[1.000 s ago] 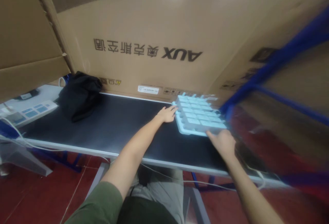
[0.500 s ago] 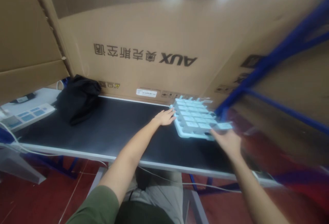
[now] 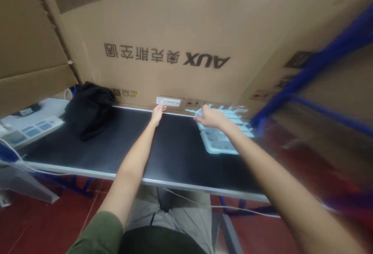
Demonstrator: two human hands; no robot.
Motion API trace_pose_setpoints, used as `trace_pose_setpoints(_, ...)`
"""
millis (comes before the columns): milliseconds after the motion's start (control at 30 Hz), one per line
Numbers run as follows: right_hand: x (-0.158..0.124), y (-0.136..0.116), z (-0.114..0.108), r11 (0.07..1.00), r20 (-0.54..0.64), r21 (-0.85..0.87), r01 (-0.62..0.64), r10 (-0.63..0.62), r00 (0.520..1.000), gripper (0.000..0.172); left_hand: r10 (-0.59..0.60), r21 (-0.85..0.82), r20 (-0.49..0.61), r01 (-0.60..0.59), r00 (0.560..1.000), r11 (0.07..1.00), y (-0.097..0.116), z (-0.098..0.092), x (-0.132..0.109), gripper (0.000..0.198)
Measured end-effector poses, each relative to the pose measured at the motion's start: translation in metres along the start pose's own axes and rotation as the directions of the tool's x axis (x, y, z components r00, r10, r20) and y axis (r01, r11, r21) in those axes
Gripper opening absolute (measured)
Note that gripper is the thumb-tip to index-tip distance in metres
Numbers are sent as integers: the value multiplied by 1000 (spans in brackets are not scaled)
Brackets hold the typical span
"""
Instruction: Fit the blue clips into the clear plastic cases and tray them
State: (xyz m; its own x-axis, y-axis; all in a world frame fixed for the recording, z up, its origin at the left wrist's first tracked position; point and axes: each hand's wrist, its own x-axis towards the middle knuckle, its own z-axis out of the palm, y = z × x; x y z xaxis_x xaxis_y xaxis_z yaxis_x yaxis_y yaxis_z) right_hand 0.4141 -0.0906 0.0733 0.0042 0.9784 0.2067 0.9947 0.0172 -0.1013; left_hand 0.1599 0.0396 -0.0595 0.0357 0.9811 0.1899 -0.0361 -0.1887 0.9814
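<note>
A light blue compartment case (image 3: 220,149) lies on the right part of the black tabletop, close to the cardboard. Several of its flaps or lids (image 3: 246,131) stick up at the back and right, blurred. Its front row shows hollow compartments. My right hand (image 3: 212,117) reaches over the case's back left corner. Its fingers close on a pale, translucent bluish piece (image 3: 199,113); whether this piece is attached to the case is hidden. My left hand (image 3: 158,115) is left of the case by the table's back edge, fingers stretched out, holding nothing visible.
A black cloth bundle (image 3: 90,110) and a white power strip (image 3: 40,127) are at the left of the black table (image 3: 131,149). A large cardboard sheet (image 3: 145,25) stands behind the table. Blue metal bars (image 3: 305,67) slant at the right. A white cable (image 3: 244,210) hangs below the front edge.
My left hand has let go of the case's left edge and moved left. My right hand has moved from the front right corner to the back left, and the front compartments now show.
</note>
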Motion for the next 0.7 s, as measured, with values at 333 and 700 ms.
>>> trace_pose_setpoints(333,32,-64,12,966,266,-210,153,-94,959,81,73,116,122,-87,990,989,-17,-27,5,23)
trace_pose_setpoints(700,31,-49,71,989,213,-125,82,-54,976,57,168,494,501,-440,849,750,-5,-34,-8,49)
